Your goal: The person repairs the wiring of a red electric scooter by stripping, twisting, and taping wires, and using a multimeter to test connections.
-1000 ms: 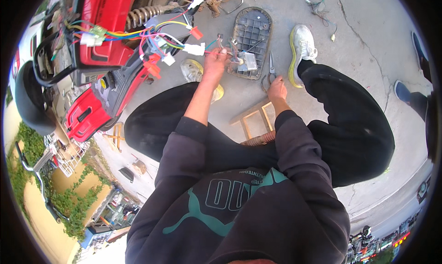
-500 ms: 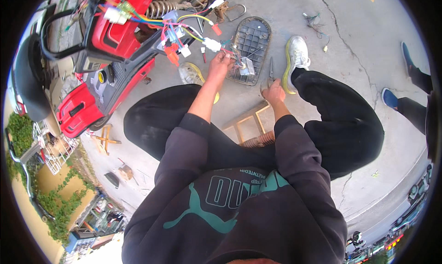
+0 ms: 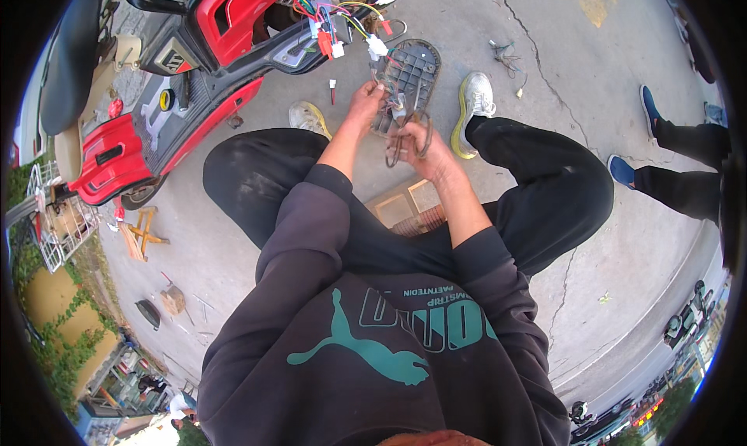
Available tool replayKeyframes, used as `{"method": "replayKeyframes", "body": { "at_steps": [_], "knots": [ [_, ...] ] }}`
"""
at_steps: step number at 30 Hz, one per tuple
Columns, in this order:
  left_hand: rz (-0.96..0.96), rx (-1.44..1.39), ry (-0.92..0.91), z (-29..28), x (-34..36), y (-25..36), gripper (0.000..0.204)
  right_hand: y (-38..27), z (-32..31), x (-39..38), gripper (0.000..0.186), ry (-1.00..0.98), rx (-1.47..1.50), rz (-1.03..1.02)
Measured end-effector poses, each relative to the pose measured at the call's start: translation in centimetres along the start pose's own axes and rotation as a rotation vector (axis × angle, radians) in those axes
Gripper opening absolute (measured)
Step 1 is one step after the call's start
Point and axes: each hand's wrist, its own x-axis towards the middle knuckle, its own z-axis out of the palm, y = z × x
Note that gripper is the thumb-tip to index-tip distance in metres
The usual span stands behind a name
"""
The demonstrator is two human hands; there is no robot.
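My left hand (image 3: 368, 104) pinches a bundle of thin wires (image 3: 388, 80) in front of me. My right hand (image 3: 424, 152) is closed round dark-handled scissors (image 3: 426, 129), their blades pointing away from me beside the wires. Below both hands lies an oblong dark plastic plate with a ribbed grid (image 3: 422, 57), where a small pale piece (image 3: 399, 108) shows by the scissors. Just beyond my left hand hangs a white connector (image 3: 377, 46) on a colourful wiring harness (image 3: 331, 18). An orange-red connector (image 3: 324, 41) hangs there too.
A red scooter (image 3: 233, 14) stands at the left. A white connector with a red lead (image 3: 333, 90) and loose wires (image 3: 504, 53) lie on the concrete. Near my legs is a wooden frame (image 3: 401, 205); a small wooden stool (image 3: 142, 232) is further left. Another person's shoes (image 3: 621, 171) show at right.
My right hand has lifted the scissors off the ground and brought them left to the wires. My left hand stays at the wire bundle. The view has shifted a little.
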Motion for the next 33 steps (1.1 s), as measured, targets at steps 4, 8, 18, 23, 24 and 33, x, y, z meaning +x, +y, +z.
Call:
{"method": "replayKeyframes", "body": {
  "at_steps": [4, 8, 18, 23, 24, 33],
  "knots": [
    [-0.033, -0.05, -0.059, 0.0, -0.9, 0.6, 0.028, 1.9, -1.2, 0.3, 0.022, -0.022, -0.027, 0.121],
    [-0.018, -0.081, -0.05, 0.0, -0.6, 0.5, 0.029, 1.7, -0.7, -0.1, 0.029, -0.05, -0.035, 0.125],
    [-0.029, -0.133, -0.103, 0.4, 0.1, 0.4, 0.024, 1.6, -0.4, 0.5, 0.042, -0.042, -0.134, 0.09],
    [-0.032, -0.116, -0.114, 0.3, 0.3, 0.2, 0.024, 1.2, -0.3, 0.8, 0.043, -0.031, -0.165, 0.097],
    [-0.032, -0.109, -0.108, 0.4, 0.3, 0.3, 0.023, 1.2, -0.2, 0.8, 0.042, -0.03, -0.169, 0.094],
    [-0.043, -0.13, -0.1, 0.0, 0.1, 0.2, 0.025, 0.3, -0.1, 0.5, 0.042, -0.019, -0.229, 0.087]
  ]
}}
